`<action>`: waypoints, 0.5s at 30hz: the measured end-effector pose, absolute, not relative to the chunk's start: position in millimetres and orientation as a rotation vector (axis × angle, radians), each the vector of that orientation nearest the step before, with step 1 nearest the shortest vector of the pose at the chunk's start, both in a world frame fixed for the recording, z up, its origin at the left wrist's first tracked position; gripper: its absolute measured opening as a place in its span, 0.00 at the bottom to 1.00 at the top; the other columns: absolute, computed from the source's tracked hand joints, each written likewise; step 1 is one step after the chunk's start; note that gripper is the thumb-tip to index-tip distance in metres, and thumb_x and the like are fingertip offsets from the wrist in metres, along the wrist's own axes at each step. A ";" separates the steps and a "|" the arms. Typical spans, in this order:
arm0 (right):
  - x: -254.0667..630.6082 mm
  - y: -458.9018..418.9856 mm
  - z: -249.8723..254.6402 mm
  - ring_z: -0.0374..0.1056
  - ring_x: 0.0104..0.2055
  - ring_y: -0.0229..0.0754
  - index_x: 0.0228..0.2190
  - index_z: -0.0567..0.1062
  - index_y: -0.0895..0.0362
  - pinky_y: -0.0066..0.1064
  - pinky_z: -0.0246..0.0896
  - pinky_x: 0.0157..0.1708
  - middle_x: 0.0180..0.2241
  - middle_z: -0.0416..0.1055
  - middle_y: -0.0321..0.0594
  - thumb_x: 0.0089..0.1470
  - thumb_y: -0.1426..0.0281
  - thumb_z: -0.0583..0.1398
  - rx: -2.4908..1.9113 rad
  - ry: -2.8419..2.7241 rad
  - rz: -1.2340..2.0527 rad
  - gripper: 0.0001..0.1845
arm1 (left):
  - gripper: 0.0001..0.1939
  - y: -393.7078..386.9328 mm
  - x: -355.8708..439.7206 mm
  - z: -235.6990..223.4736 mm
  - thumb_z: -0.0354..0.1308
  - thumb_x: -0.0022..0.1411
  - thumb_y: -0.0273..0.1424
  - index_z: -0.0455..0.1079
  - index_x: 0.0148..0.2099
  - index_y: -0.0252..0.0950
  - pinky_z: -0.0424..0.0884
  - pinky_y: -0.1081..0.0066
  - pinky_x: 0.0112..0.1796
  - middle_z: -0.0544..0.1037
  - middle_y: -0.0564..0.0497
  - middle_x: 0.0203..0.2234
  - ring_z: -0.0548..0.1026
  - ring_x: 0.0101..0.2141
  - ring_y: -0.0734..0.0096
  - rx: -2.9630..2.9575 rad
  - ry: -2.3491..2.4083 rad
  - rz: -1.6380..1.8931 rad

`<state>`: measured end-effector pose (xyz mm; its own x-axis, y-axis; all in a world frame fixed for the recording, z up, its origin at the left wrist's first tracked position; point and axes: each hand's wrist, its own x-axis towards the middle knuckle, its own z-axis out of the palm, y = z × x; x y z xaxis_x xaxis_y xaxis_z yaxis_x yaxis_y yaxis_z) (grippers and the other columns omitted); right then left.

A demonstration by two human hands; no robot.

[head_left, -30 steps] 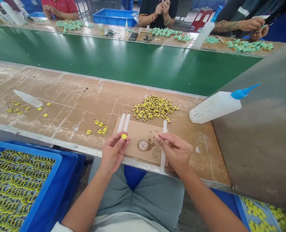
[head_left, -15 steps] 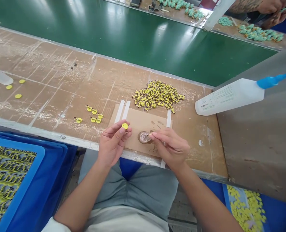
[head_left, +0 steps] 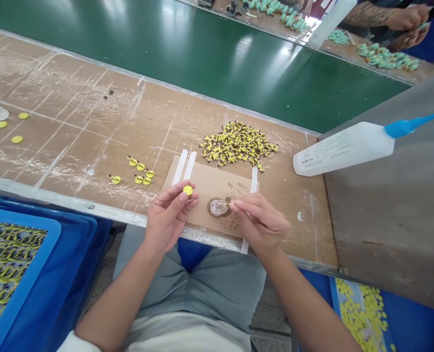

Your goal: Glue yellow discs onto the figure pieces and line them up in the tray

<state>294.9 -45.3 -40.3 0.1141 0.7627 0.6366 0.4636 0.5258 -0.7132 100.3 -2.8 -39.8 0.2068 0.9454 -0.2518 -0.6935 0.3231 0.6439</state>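
Left hand (head_left: 169, 217) grips a yellow disc (head_left: 188, 190); right hand (head_left: 261, 221) pinches a small part (head_left: 227, 203), detail unclear, over a round dish (head_left: 217, 207). 6 finished yellow pieces (head_left: 139, 179) lie beside; a loose parts pile (head_left: 238, 145) remains.

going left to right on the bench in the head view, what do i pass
loose yellow discs → small yellow parts → left hand holding a yellow disc → round dish → right hand → squeeze bottle

A blue-nozzled squeeze bottle (head_left: 343, 149) lies near the green conveyor belt (head_left: 187, 63).
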 end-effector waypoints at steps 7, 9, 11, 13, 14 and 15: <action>297.3 -47.0 -41.7 0.72 0.35 0.41 0.44 0.79 0.47 0.37 0.70 0.32 0.34 0.76 0.39 0.48 0.84 0.65 -1.136 -1.581 0.255 0.25 | 0.12 -3.2 99.2 -40.0 0.67 0.57 0.24 0.80 0.44 0.38 0.76 0.82 0.42 0.83 0.52 0.41 0.81 0.37 0.77 0.442 0.694 1.182; 297.8 -46.5 -42.8 0.72 0.35 0.41 0.44 0.79 0.47 0.37 0.71 0.33 0.34 0.77 0.39 0.48 0.84 0.65 -1.129 -1.605 0.266 0.25 | 0.12 -3.1 99.3 -39.7 0.67 0.57 0.24 0.80 0.44 0.39 0.76 0.82 0.42 0.83 0.52 0.41 0.81 0.37 0.77 0.441 0.701 1.180; 298.2 -46.1 -43.7 0.72 0.35 0.41 0.44 0.79 0.47 0.37 0.71 0.33 0.34 0.77 0.39 0.48 0.83 0.65 -1.135 -1.617 0.274 0.25 | 0.12 -3.0 99.3 -39.4 0.67 0.57 0.24 0.80 0.44 0.39 0.76 0.82 0.42 0.83 0.52 0.41 0.81 0.37 0.77 0.444 0.703 1.178; 298.4 -46.0 -44.1 0.72 0.35 0.41 0.44 0.79 0.47 0.37 0.71 0.33 0.34 0.77 0.39 0.48 0.83 0.65 -1.141 -1.625 0.276 0.25 | 0.12 -3.2 99.3 -39.1 0.67 0.57 0.25 0.80 0.44 0.39 0.77 0.82 0.41 0.83 0.52 0.40 0.81 0.37 0.77 0.447 0.700 1.179; 298.4 -45.9 -44.0 0.72 0.35 0.41 0.45 0.79 0.47 0.37 0.71 0.33 0.34 0.77 0.39 0.48 0.83 0.65 -1.141 -1.628 0.276 0.25 | 0.12 -3.3 99.3 -39.0 0.67 0.57 0.25 0.80 0.44 0.39 0.77 0.82 0.41 0.83 0.52 0.40 0.81 0.37 0.77 0.449 0.697 1.180; 298.4 -45.9 -43.9 0.72 0.35 0.41 0.45 0.79 0.47 0.38 0.71 0.33 0.34 0.77 0.39 0.48 0.83 0.65 -1.140 -1.630 0.276 0.25 | 0.12 -3.4 99.4 -38.9 0.67 0.57 0.25 0.80 0.45 0.38 0.77 0.82 0.41 0.83 0.52 0.40 0.81 0.37 0.77 0.449 0.694 1.179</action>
<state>298.4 -45.9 -43.9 0.0352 0.7803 0.6245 0.5312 0.5147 -0.6730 99.4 -3.4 -38.9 0.2147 0.9425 -0.2561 -0.6811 0.3325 0.6524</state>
